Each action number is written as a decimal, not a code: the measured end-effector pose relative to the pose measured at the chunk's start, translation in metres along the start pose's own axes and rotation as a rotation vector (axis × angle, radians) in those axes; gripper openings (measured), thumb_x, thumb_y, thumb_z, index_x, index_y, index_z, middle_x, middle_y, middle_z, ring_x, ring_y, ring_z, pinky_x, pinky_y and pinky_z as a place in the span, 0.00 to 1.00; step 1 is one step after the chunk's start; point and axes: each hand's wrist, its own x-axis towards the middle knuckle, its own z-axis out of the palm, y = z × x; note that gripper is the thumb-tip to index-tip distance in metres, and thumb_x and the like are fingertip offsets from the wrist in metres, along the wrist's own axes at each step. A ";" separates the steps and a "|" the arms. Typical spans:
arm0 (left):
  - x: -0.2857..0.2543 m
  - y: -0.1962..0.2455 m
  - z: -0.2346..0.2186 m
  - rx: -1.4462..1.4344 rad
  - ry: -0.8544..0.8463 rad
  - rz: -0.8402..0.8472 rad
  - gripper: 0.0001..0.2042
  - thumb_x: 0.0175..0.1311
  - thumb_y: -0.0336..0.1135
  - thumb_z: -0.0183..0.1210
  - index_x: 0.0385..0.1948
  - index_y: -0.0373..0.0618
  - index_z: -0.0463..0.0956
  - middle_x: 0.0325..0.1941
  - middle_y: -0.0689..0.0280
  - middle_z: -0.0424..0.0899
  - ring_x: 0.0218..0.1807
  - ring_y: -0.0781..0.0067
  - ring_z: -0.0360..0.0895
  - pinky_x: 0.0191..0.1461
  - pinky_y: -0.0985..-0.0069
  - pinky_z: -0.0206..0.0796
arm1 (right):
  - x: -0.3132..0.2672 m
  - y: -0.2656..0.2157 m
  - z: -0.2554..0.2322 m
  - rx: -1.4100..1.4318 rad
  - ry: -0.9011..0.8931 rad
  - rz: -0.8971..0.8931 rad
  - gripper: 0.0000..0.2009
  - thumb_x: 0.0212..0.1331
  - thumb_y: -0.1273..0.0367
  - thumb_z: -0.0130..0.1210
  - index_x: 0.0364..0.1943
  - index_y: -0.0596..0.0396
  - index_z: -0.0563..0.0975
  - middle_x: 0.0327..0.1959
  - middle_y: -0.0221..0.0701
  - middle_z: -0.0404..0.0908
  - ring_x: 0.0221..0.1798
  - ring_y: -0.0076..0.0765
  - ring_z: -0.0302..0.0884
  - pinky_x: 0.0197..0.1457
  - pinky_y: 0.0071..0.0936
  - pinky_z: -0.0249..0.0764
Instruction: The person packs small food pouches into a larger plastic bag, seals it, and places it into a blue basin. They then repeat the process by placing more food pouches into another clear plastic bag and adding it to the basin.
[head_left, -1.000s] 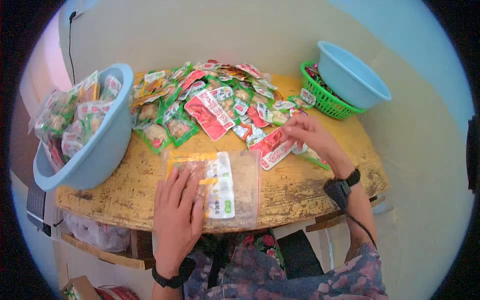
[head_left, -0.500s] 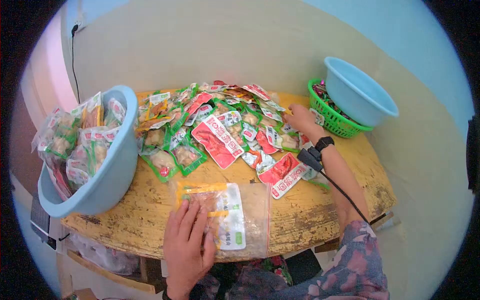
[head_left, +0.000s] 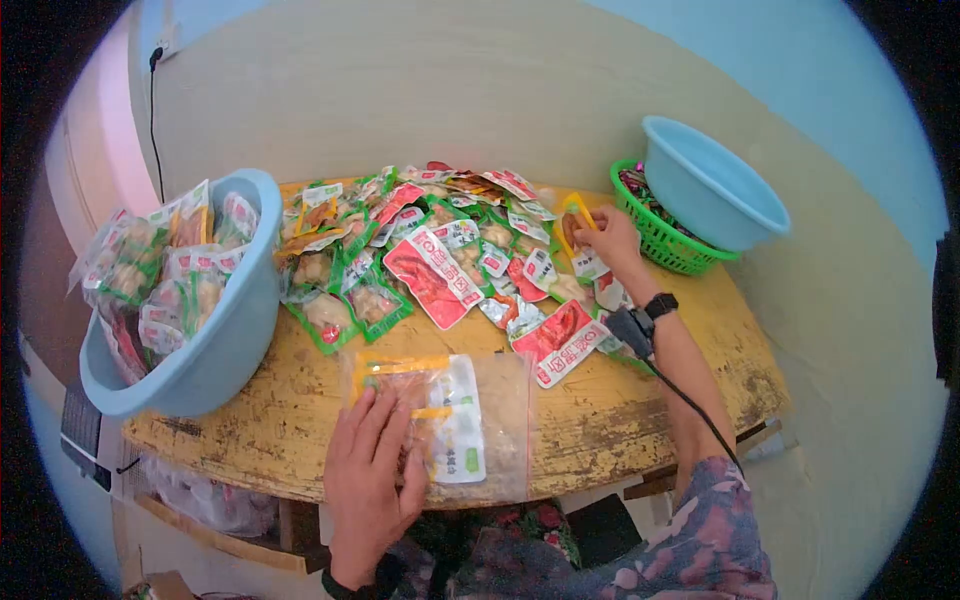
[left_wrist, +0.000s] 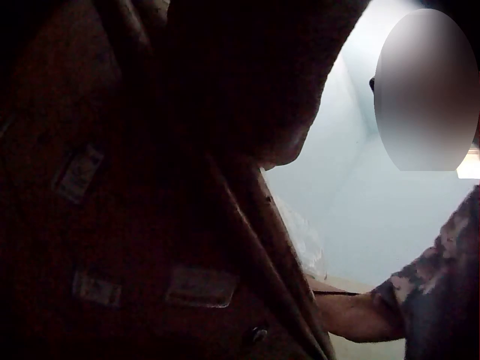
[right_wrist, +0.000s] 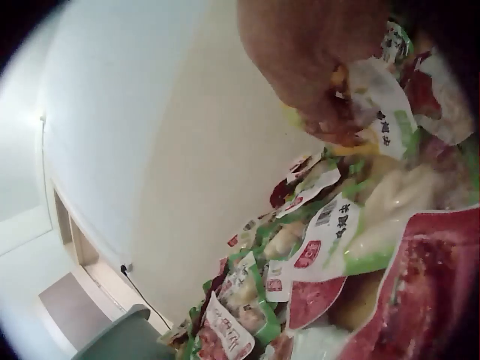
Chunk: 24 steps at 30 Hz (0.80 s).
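My left hand (head_left: 372,470) lies with fairly straight fingers on a clear plastic bag (head_left: 508,425) at the table's front; inside the bag are yellow-and-white packets (head_left: 462,430). At the right end of the heap, my right hand (head_left: 612,240) pinches a yellow-edged packet (head_left: 580,236). The right wrist view shows the right hand (right_wrist: 319,60) over that packet's white part (right_wrist: 384,105), with green-edged packets (right_wrist: 330,238) below. The left wrist view is mostly dark, and the left hand's work cannot be made out there.
A heap of packets (head_left: 435,270) covers the table's back. A blue basin (head_left: 235,330) full of bagged packets stands left. At the right, a blue basin (head_left: 715,185) rests tilted on a green basket (head_left: 670,245). The wooden table (head_left: 260,440) has a worn surface.
My right hand has moved from above the red packet to the heap's back right and lifted a yellow-edged packet. The left hand stays on the bag. The head view has shifted.
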 end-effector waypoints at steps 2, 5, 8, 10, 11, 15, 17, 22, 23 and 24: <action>-0.002 -0.001 0.001 -0.018 0.008 0.004 0.23 0.62 0.33 0.61 0.61 0.38 0.77 0.69 0.51 0.76 0.74 0.42 0.67 0.77 0.47 0.58 | -0.017 -0.002 -0.019 0.219 0.015 -0.011 0.22 0.53 0.66 0.72 0.52 0.59 0.82 0.40 0.32 0.87 0.39 0.25 0.83 0.43 0.29 0.78; -0.005 0.001 0.002 0.028 0.091 -0.003 0.25 0.62 0.32 0.62 0.63 0.39 0.76 0.70 0.51 0.75 0.75 0.40 0.66 0.77 0.47 0.56 | -0.064 -0.025 -0.053 0.578 0.092 -0.056 0.14 0.59 0.67 0.69 0.47 0.57 0.84 0.40 0.29 0.88 0.39 0.26 0.84 0.46 0.27 0.79; -0.004 0.010 -0.002 0.075 0.257 0.002 0.26 0.64 0.28 0.61 0.66 0.40 0.73 0.71 0.50 0.74 0.78 0.40 0.63 0.79 0.51 0.55 | -0.113 -0.059 -0.088 0.873 0.039 -0.100 0.11 0.63 0.70 0.66 0.47 0.58 0.83 0.40 0.25 0.86 0.39 0.21 0.82 0.46 0.23 0.78; -0.010 0.010 0.000 0.001 0.348 0.026 0.28 0.62 0.25 0.63 0.67 0.40 0.72 0.72 0.52 0.74 0.75 0.46 0.66 0.78 0.54 0.56 | -0.148 -0.079 -0.108 0.971 -0.050 -0.110 0.11 0.64 0.69 0.66 0.47 0.58 0.83 0.40 0.24 0.86 0.40 0.21 0.82 0.46 0.21 0.78; -0.011 0.014 -0.003 -0.039 0.388 0.029 0.28 0.62 0.25 0.64 0.67 0.40 0.72 0.71 0.52 0.75 0.72 0.49 0.70 0.75 0.56 0.60 | -0.164 -0.084 -0.115 0.955 -0.129 -0.108 0.11 0.64 0.69 0.66 0.48 0.58 0.83 0.40 0.24 0.86 0.41 0.21 0.81 0.47 0.21 0.77; -0.006 0.058 -0.024 -0.378 0.331 0.035 0.32 0.54 0.24 0.72 0.65 0.40 0.74 0.57 0.57 0.82 0.50 0.61 0.79 0.52 0.68 0.73 | -0.221 -0.102 -0.127 0.920 -0.534 -0.155 0.13 0.61 0.70 0.69 0.48 0.57 0.83 0.41 0.24 0.85 0.43 0.20 0.81 0.49 0.22 0.77; 0.001 0.084 -0.026 -0.555 0.190 -0.005 0.28 0.57 0.26 0.72 0.62 0.38 0.76 0.51 0.59 0.84 0.42 0.69 0.77 0.43 0.74 0.70 | -0.246 -0.119 -0.138 0.842 -0.695 -0.268 0.15 0.59 0.70 0.71 0.48 0.56 0.83 0.41 0.25 0.85 0.44 0.20 0.81 0.50 0.24 0.77; -0.019 0.084 -0.016 -0.920 -0.076 -0.147 0.16 0.65 0.27 0.69 0.53 0.35 0.78 0.42 0.65 0.85 0.34 0.81 0.78 0.37 0.81 0.71 | -0.290 -0.135 -0.140 0.865 -0.732 -0.259 0.18 0.55 0.70 0.74 0.50 0.57 0.83 0.44 0.28 0.85 0.45 0.24 0.82 0.51 0.26 0.78; -0.021 0.089 -0.014 -0.981 -0.032 -0.204 0.14 0.67 0.26 0.68 0.51 0.35 0.78 0.40 0.66 0.85 0.34 0.82 0.78 0.36 0.82 0.72 | -0.296 -0.130 -0.138 0.904 -0.713 -0.149 0.21 0.55 0.70 0.74 0.53 0.57 0.82 0.45 0.27 0.85 0.48 0.26 0.83 0.54 0.27 0.79; -0.024 0.092 -0.013 -1.042 0.014 -0.261 0.12 0.68 0.26 0.67 0.50 0.35 0.78 0.39 0.67 0.85 0.33 0.84 0.79 0.36 0.83 0.72 | -0.303 -0.122 -0.133 0.972 -0.697 -0.077 0.21 0.55 0.70 0.74 0.54 0.57 0.81 0.46 0.28 0.85 0.50 0.26 0.83 0.55 0.27 0.79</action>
